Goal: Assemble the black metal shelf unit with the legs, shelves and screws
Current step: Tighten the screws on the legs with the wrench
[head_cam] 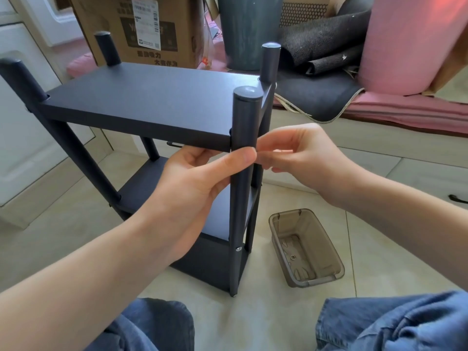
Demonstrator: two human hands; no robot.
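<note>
So the black shelf unit (152, 102) is standing upright on the tile floor (379, 262) right in front of my knees, top shelf (141, 97) seated between all four legs, two lower shelves under it. My left hand (192, 188) is wrapped around the near right leg (244, 158) just below the top shelf, thumb across the front of it. My right hand (301, 158) is at the same spot from the other side, fingertips pinched together against the leg; can't tell if there's a screw in there. There's a silver screw (238, 249) already in lower down that leg. Smoky plastic tub (306, 247) sits on the floor just right of the unit. Cardboard box (136, 29) behind.
</note>
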